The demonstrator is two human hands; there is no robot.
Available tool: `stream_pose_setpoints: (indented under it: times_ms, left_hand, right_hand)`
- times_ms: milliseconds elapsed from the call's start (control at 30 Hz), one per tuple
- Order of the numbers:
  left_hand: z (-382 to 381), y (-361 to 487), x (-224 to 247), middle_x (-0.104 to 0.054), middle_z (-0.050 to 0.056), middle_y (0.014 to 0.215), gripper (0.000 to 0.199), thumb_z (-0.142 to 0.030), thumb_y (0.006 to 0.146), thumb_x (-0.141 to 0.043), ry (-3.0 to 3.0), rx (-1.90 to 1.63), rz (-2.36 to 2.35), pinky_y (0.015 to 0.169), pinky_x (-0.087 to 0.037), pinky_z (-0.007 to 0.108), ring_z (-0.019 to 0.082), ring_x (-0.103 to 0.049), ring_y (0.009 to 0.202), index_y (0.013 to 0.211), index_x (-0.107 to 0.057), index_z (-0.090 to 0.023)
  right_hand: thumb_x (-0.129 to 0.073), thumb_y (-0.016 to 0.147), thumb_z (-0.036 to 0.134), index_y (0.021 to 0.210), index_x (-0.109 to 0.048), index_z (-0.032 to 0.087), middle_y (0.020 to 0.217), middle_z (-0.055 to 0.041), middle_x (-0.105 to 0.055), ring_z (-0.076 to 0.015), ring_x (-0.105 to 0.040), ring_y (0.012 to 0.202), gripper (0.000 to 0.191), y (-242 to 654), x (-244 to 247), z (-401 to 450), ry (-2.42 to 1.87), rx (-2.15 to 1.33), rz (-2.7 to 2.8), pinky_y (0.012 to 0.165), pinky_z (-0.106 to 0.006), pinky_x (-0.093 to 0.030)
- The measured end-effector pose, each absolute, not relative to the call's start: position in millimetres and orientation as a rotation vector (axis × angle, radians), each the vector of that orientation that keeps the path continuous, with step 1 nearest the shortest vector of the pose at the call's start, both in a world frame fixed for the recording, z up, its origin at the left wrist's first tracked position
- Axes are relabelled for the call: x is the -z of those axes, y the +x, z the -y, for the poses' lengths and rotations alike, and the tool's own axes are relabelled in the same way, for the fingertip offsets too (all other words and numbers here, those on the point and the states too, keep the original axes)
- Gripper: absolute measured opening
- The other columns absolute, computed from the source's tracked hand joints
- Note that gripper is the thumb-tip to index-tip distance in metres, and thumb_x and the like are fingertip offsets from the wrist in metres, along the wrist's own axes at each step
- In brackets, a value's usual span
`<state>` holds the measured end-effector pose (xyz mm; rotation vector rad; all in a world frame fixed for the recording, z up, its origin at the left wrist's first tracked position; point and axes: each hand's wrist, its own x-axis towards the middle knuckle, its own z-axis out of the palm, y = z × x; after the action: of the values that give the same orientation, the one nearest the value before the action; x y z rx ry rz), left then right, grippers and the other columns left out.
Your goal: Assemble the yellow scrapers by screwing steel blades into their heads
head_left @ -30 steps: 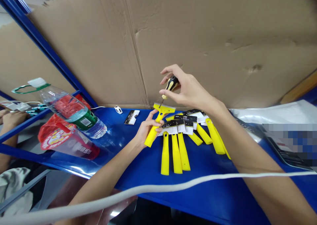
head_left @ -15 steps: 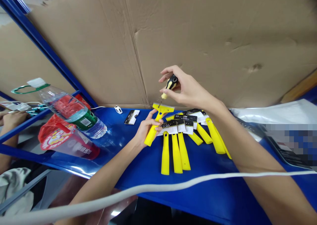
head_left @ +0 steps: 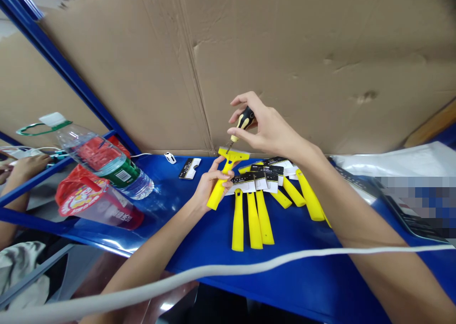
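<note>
Plastic bottle (head_left: 123, 176) holds water (head_left: 140, 187); right fingers (head_left: 239, 97) clench screwdriver (head_left: 245, 119), left fingers (head_left: 223, 175) grip scraper (head_left: 213, 199)

screwdriver tip (head_left: 228, 147) too small to tell; pixelated patch (head_left: 415, 206) at right edge

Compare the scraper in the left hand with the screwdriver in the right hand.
The scraper in the left hand is bright yellow with a wide, flat head; the screwdriver in the right hand has a black-and-yellow handle and a thin shaft. The scraper is wrapped in the fingers, while the screwdriver is pinched in the fingertips, its tip pointing down at the scraper's head. Both have yellow on their handles.
</note>
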<state>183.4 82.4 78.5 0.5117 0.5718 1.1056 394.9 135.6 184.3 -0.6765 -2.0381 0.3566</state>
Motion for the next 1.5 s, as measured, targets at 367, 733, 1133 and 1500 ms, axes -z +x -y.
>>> stream_pose_setpoints:
  times_ms: [367,733,1133,1500]
  left_hand:
    - [-82.1,184.3,-78.3,-0.07,0.008,0.134,0.098,0.013,0.062,-0.066,0.499,-1.11,-0.574,0.051,-0.042,0.011,0.005,-0.067,0.074,0.149,-0.058,-0.032]
    - [-82.6,184.8,-79.8,-0.071,0.007,0.128,0.093,0.012,0.062,-0.065,0.475,-1.114,-0.607,0.052,-0.042,0.011,0.006,-0.066,0.072,0.144,-0.06,-0.031]
    - [-82.7,185.8,-81.2,-0.071,0.008,0.133,0.091,0.012,0.062,-0.065,0.475,-1.111,-0.615,0.051,-0.042,0.011,0.005,-0.066,0.072,0.142,-0.06,-0.03]
    - [-83.4,185.1,-79.2,-0.071,0.006,0.125,0.091,0.011,0.061,-0.065,0.477,-1.107,-0.632,0.051,-0.041,0.01,0.005,-0.066,0.072,0.141,-0.059,-0.03]
  right_hand:
    - [-0.076,0.091,0.029,0.136,-0.054,0.028,0.123,-0.0088,-0.077,-0.03,-0.077,0.104,0.05,393.4,-184.5,-131.7,-0.635,-0.41,2.033,0.09,-0.053,-0.065]
    - [-0.076,0.092,0.032,0.14,-0.052,0.029,0.125,-0.0091,-0.078,-0.0305,-0.078,0.104,0.054,393.1,-181.9,-135.5,-0.621,-0.448,2.045,0.092,-0.053,-0.066]
    - [-0.075,0.09,0.028,0.14,-0.054,0.027,0.128,-0.0104,-0.076,-0.03,-0.077,0.104,0.054,393.4,-181.8,-135.8,-0.629,-0.469,2.04,0.09,-0.052,-0.066]
    - [-0.075,0.091,0.027,0.14,-0.055,0.028,0.133,-0.011,-0.075,-0.0308,-0.077,0.111,0.052,394.4,-182.6,-134.1,-0.623,-0.518,2.052,0.095,-0.053,-0.066]
